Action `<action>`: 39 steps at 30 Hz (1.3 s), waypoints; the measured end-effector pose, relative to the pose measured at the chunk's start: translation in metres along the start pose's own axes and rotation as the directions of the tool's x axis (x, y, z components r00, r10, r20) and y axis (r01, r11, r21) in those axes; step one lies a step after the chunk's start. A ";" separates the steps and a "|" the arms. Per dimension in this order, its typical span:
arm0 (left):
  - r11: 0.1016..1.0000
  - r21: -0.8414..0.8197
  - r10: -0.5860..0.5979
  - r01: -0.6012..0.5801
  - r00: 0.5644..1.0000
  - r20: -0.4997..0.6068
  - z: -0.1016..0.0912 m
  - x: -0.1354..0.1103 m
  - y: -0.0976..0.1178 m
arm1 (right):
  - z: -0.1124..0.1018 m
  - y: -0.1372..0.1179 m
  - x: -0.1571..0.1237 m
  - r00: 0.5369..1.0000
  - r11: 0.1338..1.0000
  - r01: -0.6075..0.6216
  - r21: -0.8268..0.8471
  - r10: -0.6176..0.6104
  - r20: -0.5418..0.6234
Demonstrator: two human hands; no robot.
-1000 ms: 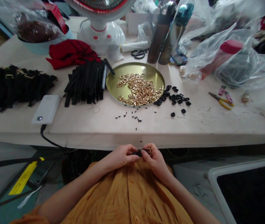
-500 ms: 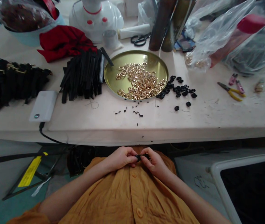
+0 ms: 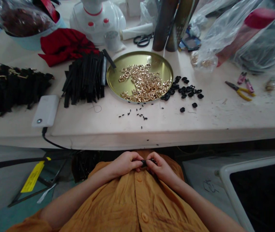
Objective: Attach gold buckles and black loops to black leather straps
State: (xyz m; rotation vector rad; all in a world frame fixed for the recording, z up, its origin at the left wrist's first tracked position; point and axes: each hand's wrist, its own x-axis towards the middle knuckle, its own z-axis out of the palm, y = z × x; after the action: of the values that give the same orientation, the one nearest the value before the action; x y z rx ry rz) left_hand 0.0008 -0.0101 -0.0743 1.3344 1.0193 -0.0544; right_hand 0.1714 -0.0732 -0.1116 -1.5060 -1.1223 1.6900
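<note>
Close to my lap, below the table's front edge, my left hand point(image 3: 129, 162) and my right hand point(image 3: 160, 166) pinch a small black piece point(image 3: 143, 163) between thumbs and fingers. Its exact kind is mostly hidden by the fingertips. On the table ahead lies a round gold tray point(image 3: 118, 82) bearing a heap of small gold buckles point(image 3: 147, 85). Several black rings or loops point(image 3: 188, 91) are scattered to its right. Tiny black bits point(image 3: 141, 115) lie in front of the tray. A pile of black straps point(image 3: 85, 80) rests to its left.
A white power bank point(image 3: 45, 111) with a black cable is near the left front edge. Yellow-handled pliers point(image 3: 240, 91) lie at the right. Behind are scissors point(image 3: 143, 40), a red cloth point(image 3: 66, 45) and plastic bags point(image 3: 253, 42). Finished-looking black straps with buckles point(image 3: 14, 85) sit far left.
The view has shifted slightly. Both hands stay at the same place with the black piece; the right fingers have moved a little around it.
</note>
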 end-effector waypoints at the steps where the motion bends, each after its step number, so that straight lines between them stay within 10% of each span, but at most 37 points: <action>1: 1.000 0.001 -0.009 0.009 1.000 -0.008 0.001 0.000 -0.001 | 0.001 0.000 0.000 0.999 0.998 0.035 -0.045 -0.036 -0.023; 6: 1.000 0.008 -0.007 0.008 0.999 -0.037 0.006 0.000 -0.002 | 0.003 -0.002 -0.001 0.985 0.961 0.167 -0.223 -0.170 0.002; 23: 0.999 0.045 0.034 -0.031 0.997 -0.073 0.013 0.005 -0.013 | 0.015 0.006 -0.001 0.976 0.992 0.056 -0.116 -0.079 -0.204; 39: 0.965 0.256 0.046 -0.057 0.998 0.047 0.006 0.003 -0.015 | -0.002 0.005 -0.008 0.973 0.890 0.231 -0.392 -0.212 0.092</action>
State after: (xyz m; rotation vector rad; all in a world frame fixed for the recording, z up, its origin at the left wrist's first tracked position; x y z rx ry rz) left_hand -0.0024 -0.0174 -0.0885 1.5893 0.9657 -0.1796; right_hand 0.1749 -0.0821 -0.1125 -1.5076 -1.6789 1.4000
